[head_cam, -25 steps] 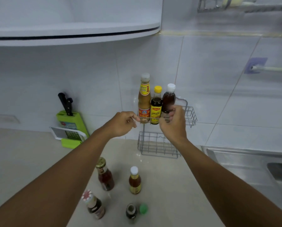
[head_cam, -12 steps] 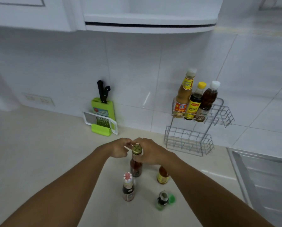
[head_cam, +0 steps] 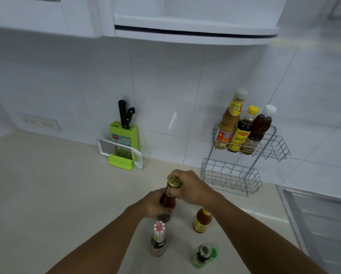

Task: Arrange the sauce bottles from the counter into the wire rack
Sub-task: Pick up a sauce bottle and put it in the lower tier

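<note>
Both hands are gripping the gold-capped bottle [head_cam: 168, 196] of reddish-brown sauce above the counter [head_cam: 47, 194]; the right hand [head_cam: 189, 186] is closing round its neck, the left hand [head_cam: 153, 204] wrapping its body; three bottles are standing in the wire rack's [head_cam: 272, 147] upper shelf against the white tiled wall [head_cam: 165, 86].

Three upright sauce bottles [head_cam: 243, 127] fill the wire rack's [head_cam: 245, 175] upper tier at two o'clock; four bottles [head_cam: 202, 222] remain on the counter [head_cam: 47, 194].
</note>
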